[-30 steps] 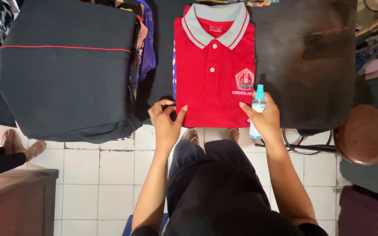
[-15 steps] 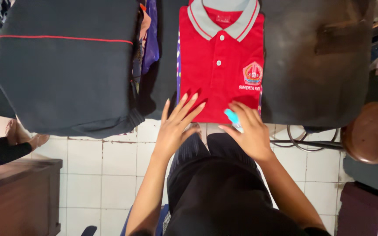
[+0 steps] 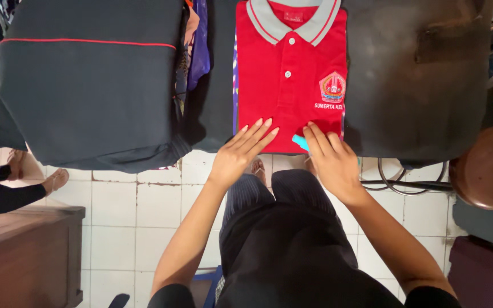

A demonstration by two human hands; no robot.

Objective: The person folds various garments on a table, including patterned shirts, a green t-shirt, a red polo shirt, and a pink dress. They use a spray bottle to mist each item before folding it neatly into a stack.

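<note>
Pressing our flat, open left hand (image 3: 239, 153) on the near edge of the folded red collared polo shirt (image 3: 290, 77), we've got our right hand (image 3: 331, 161) beside it, covering a small light-blue bottle (image 3: 299, 142).

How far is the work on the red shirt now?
Done: the red polo shirt lies folded, collar up and buttoned. In hand: the left hand presses flat on its lower edge; the right hand rests there over a small light-blue object. Left: the hem looks not yet fully smoothed.
</note>
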